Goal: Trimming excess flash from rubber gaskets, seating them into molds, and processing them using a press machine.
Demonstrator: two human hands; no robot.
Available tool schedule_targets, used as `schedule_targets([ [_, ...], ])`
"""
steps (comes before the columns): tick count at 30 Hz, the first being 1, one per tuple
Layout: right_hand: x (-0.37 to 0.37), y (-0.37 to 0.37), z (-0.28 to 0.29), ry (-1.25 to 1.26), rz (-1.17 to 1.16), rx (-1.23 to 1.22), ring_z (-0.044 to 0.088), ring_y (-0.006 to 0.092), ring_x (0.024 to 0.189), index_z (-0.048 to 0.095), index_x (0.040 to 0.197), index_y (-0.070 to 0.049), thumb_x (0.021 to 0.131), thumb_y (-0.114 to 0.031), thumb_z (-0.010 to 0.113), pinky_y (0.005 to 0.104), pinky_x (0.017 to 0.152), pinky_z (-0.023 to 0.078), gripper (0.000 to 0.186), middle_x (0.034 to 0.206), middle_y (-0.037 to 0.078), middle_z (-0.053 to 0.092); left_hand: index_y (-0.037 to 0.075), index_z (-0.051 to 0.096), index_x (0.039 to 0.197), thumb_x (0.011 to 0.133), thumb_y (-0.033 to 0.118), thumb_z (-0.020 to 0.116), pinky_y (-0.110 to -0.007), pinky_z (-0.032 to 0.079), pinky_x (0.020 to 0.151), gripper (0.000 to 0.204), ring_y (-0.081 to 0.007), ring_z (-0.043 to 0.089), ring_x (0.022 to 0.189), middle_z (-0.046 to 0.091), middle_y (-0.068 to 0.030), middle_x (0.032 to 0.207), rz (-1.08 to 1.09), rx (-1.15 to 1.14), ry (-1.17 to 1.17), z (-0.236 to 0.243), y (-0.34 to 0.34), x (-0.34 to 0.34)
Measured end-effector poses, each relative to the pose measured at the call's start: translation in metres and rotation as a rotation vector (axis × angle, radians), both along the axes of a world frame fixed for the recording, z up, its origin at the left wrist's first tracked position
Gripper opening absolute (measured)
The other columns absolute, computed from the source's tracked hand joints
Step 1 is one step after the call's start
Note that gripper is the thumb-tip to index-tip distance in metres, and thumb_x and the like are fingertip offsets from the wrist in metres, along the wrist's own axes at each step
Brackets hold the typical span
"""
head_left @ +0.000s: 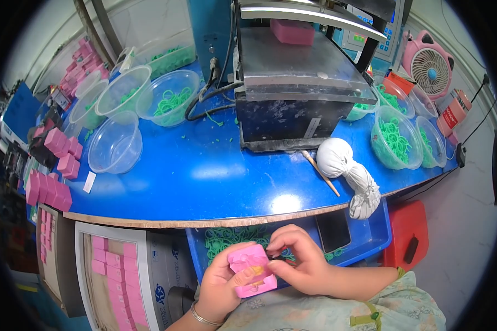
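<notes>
Left hand (215,287): fingers wrapped about one pink block (247,256), thumb laid across its face; grip closed. Right hand (306,262): fingers curled, thumb and fingertips drawn near one another at the block's right edge; whether they pinch anything cannot be told, the gap being too small to read. Block held above the lap, at the near side of a blue tray (382,238) containing green rings (232,236) and a dark phone (333,231). Table (176,190): blue, beyond the tray.
</notes>
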State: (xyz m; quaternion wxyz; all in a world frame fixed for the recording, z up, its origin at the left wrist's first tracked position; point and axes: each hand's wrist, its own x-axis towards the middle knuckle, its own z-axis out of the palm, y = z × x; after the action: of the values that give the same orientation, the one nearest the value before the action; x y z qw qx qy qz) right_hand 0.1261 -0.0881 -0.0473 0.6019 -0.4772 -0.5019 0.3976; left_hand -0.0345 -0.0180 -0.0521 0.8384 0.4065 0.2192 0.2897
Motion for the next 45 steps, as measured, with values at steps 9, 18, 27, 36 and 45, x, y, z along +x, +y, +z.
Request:
schedule_targets([
  [9, 0.011, 0.004, 0.012, -0.519, -0.062, 0.223, 0.054, 0.0234, 0.075, 0.058, 0.098, -0.003, 0.069, -0.013, 0.074, 0.0332, 0.068, 0.039, 0.035, 0.086, 0.009, 0.057, -0.001, 0.038, 0.126, 0.085, 0.007, 0.056, -0.037, 0.044, 0.092, 0.046, -0.0273, 0.052, 0.109, 0.045, -0.0212, 0.127, -0.009, -0.328, -0.153, 0.01, 0.003, 0.003],
  [18, 0.004, -0.002, 0.012, -0.19, -0.017, -0.049, 0.052, 0.0185, 0.079, 0.051, 0.086, -0.005, 0.069, -0.015, 0.076, 0.0305, 0.072, 0.042, 0.031, 0.088, 0.009, 0.053, -0.001, 0.04, 0.122, 0.085, 0.014, 0.06, -0.034, 0.042, 0.092, 0.045, -0.0232, 0.052, 0.108, 0.051, -0.0187, 0.118, -0.016, 0.48, 0.138, 0.001, -0.004, -0.002],
  [27, 0.012, 0.003, 0.009, -0.183, 0.187, 0.014, 0.046, 0.0224, 0.107, 0.059, 0.102, -0.002, 0.068, -0.012, 0.076, 0.0316, 0.087, 0.037, 0.039, 0.113, 0.015, 0.054, 0.004, 0.045, 0.119, 0.084, 0.019, 0.062, -0.04, 0.048, 0.085, 0.041, -0.03, 0.056, 0.102, 0.053, -0.0239, 0.112, -0.04, 0.529, 0.031, -0.007, -0.001, -0.004],
  [36, 0.003, 0.004, 0.0, 0.129, 0.3, -0.102, 0.044, 0.0232, 0.113, 0.057, 0.106, -0.001, 0.073, -0.01, 0.073, 0.037, 0.094, 0.037, 0.038, 0.122, 0.014, 0.048, 0.002, 0.046, 0.124, 0.077, 0.003, 0.067, -0.034, 0.04, 0.094, 0.051, -0.0225, 0.052, 0.108, 0.053, -0.0132, 0.117, -0.195, 0.25, 0.013, -0.002, -0.004, -0.008],
  [45, 0.013, 0.016, 0.033, -0.095, 0.053, 0.059, 0.045, 0.0206, 0.112, 0.046, 0.12, -0.006, 0.073, -0.019, 0.074, 0.0331, 0.091, 0.04, 0.057, 0.12, 0.011, 0.046, 0.006, 0.059, 0.11, 0.068, 0.02, 0.068, -0.037, 0.034, 0.075, 0.045, -0.0253, 0.059, 0.082, 0.062, -0.0101, 0.095, 0.27, 1.821, 0.466, 0.068, 0.046, 0.007],
])
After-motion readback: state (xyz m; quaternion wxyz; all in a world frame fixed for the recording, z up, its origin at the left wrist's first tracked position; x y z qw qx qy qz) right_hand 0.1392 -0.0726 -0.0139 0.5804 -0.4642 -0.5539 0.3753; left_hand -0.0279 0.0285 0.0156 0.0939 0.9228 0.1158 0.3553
